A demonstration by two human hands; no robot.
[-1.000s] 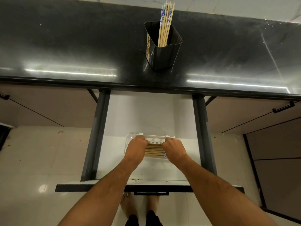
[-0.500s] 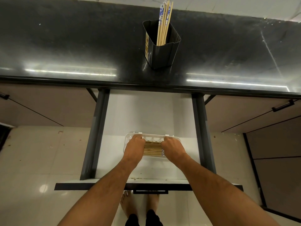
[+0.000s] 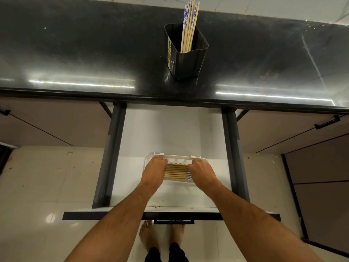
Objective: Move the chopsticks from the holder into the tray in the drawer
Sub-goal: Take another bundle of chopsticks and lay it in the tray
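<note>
Down in the drawer [image 3: 170,133], both hands' fingers [image 3: 157,159] curl onto sideways-lying chopsticks [image 3: 175,172] in the tray [image 3: 177,158], while the holder [image 3: 186,59] stands far ahead on the counter [image 3: 75,53].

Light comes from overhead: two long white streaks of glare lie across the glossy black desk [image 3: 75,53] near its near edge, one left and one right, and a soft round highlight sits on the floor [image 3: 37,186] at near left. The far desk surface is dim and smeary. The drawer [image 3: 170,133] interior is evenly bright. The wide-angle lens bows straight edges toward the frame's sides. Focus is sharp throughout.
</note>
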